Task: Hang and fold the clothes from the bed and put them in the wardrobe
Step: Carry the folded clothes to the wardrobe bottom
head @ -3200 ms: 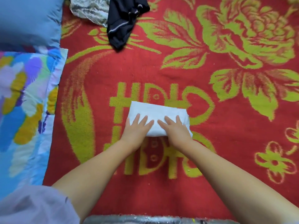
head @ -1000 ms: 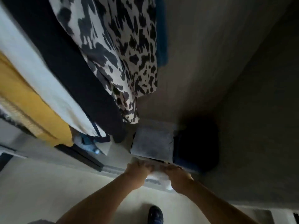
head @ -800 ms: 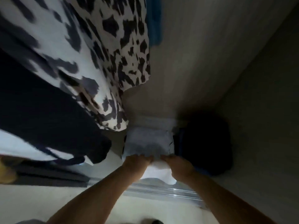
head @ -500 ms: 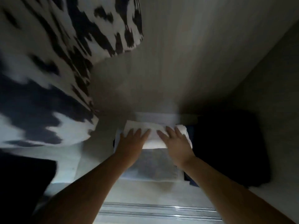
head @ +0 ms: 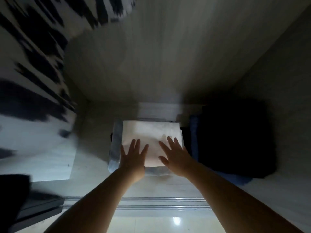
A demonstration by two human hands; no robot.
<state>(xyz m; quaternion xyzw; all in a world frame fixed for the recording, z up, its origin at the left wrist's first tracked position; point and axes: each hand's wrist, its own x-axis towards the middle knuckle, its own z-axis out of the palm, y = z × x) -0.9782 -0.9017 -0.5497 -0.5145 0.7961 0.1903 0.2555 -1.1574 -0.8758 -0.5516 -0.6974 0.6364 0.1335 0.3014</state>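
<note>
- Folded white garment (head: 151, 137): I see it lying flat on top of a grey folded stack (head: 116, 148) on the wardrobe floor (head: 94, 125), towards the back wall (head: 151, 64). No label or print that I can read on it.
- Left hand (head: 133, 158): fingers straight and spread, palm down on the near left part of the white garment; it presses, pinches nothing.
- Right hand (head: 175, 157): fingers likewise straight and spread, flat on the near right part of the same garment.
- Dark folded pile (head: 235, 140): just right of the grey stack, with a blue layer (head: 194, 132) showing at its left edge; too dark for me to make out any writing.
- Black-and-white patterned garment (head: 33, 64): hangs at the left, blurred.
- Door track (head: 161, 202): metal rails across the wardrobe's front edge, beneath my forearms.
- No brand or lettering legible anywhere.
</note>
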